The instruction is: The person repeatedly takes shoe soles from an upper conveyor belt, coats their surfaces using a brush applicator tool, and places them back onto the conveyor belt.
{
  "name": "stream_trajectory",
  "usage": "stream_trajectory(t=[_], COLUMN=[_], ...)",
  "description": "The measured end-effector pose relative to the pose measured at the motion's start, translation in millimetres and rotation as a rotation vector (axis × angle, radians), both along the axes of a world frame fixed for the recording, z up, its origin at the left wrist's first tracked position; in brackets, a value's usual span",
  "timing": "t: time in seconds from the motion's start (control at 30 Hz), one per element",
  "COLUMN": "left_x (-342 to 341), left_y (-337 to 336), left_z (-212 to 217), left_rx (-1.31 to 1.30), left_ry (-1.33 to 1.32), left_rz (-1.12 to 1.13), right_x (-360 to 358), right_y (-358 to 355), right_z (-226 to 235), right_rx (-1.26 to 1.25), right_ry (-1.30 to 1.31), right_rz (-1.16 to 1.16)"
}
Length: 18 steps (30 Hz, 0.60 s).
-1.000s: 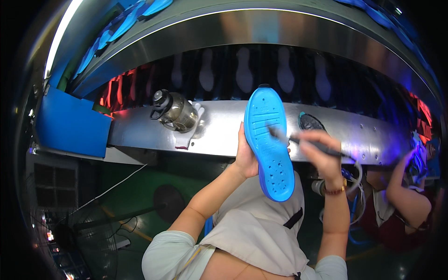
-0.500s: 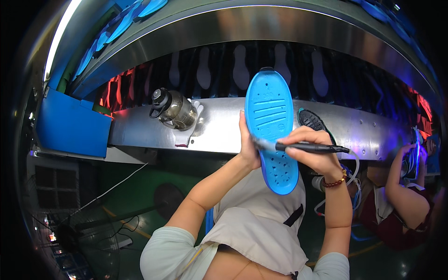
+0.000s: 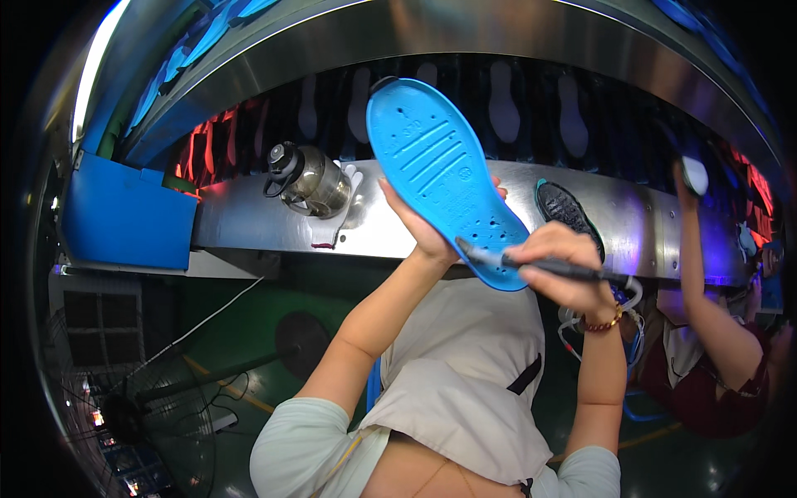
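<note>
A bright blue shoe sole (image 3: 432,158) is tilted over the bench's front edge, its wide end pointing up and left. My left hand (image 3: 422,231) grips it by the near left edge, with fingertips showing past its right side. In my right hand (image 3: 560,253) is a black-handled brush (image 3: 569,268) with pale, motion-blurred bristles. Those bristles lie across the sole's near end, reaching its left edge; whether they press on it I cannot tell. From the brush's back end runs a clear hose (image 3: 634,292). A black sole (image 3: 566,212) with a teal edge rests on the bench beyond my right hand.
Along the metal bench (image 3: 382,220), a dark bottle (image 3: 314,184) stands at left beside a pale glove (image 3: 326,231). Behind runs a dark conveyor carrying several soles (image 3: 503,104). At right, a co-worker's arm (image 3: 693,249) reaches toward it with a white piece (image 3: 696,176). A fan (image 3: 137,407) stands lower left.
The blue sole has tilted leftward and moved up and away. The brush has shifted from mid-sole to its near end. The co-worker's arm has reached out to the conveyor.
</note>
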State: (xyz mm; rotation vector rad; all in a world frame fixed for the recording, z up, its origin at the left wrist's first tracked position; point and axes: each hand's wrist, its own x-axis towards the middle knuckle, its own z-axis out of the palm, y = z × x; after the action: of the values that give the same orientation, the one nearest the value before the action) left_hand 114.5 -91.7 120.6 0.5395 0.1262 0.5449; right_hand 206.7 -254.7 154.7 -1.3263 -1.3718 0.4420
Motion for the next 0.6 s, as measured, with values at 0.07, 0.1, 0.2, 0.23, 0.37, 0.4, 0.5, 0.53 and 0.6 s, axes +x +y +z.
stream_trajectory(t=[0.07,0.1,0.2,0.23,0.37,0.4,0.5,0.53,0.6], left_x=[-4.0,-4.0,-1.2,-0.6,-7.6,-9.1,-6.0,-4.5,-5.7], left_y=[7.1,10.9,12.2,11.6,17.6,18.4,18.4,17.3,18.9], left_z=[2.9,4.7,8.9,9.8,15.6,15.0,14.6,14.7,14.8], left_rx=[0.012,0.042,0.082,0.057,0.073,0.069,0.077,0.071,0.066], left_ry=[0.028,-0.027,-0.088,-0.076,-0.030,-0.026,-0.022,-0.008,0.009], left_rz=[0.018,0.021,0.011,0.012,0.003,0.003,-0.019,-0.009,0.011], right_x=[-3.0,-0.3,2.8,1.8,-5.9,-2.7,-1.4,-3.1,-8.8], right_y=[-5.9,-10.1,-12.8,-13.8,-19.5,-23.4,-21.1,-19.4,-20.3], right_z=[4.9,2.7,-6.2,-13.2,-3.3,-4.6,-22.0,-26.5,-25.9], right_rx=[-0.025,-0.042,-0.082,-0.066,-0.082,-0.078,-0.042,-0.092,-0.112], right_ry=[-0.016,0.088,0.191,0.146,0.118,0.199,0.494,0.524,0.317], right_rz=[0.100,0.146,-0.153,-0.107,0.167,0.248,0.023,-0.107,0.071])
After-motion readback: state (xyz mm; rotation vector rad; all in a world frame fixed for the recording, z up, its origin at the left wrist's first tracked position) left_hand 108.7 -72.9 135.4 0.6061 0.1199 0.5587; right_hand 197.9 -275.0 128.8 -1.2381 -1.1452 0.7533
